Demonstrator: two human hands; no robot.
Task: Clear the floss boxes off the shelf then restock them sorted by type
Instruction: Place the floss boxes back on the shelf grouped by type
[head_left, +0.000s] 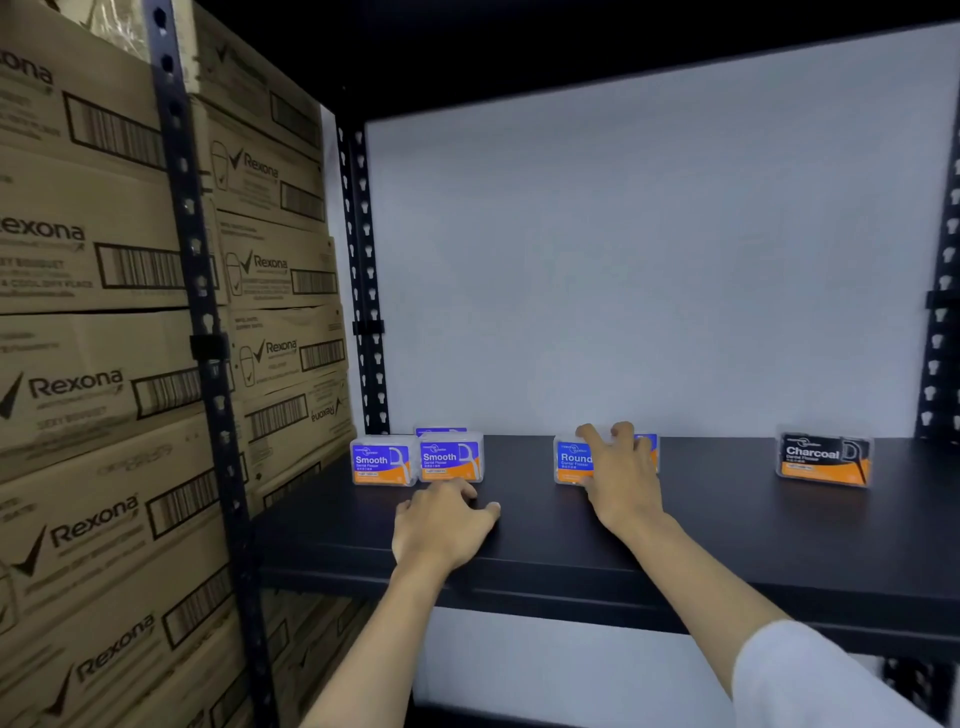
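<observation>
On the black shelf (727, 519), two blue "Smooth" floss boxes (383, 461) (451, 460) stand side by side at the left, with a third blue box (440, 431) behind them. My left hand (441, 525) rests on the shelf just in front of the right Smooth box, fingers loosely bent, holding nothing. A blue "Round" floss box (573, 460) stands mid-shelf; my right hand (618, 475) grips it from the front, fingers curled over its top. Another blue box edge (649, 447) shows behind that hand. A black "Charcoal" box (825, 458) stands at the right.
Stacked brown Rexona cartons (104, 364) fill the bay to the left behind a black perforated upright (208, 338). A white back wall (623, 260) closes the shelf. Another upright (940, 338) stands at the right edge.
</observation>
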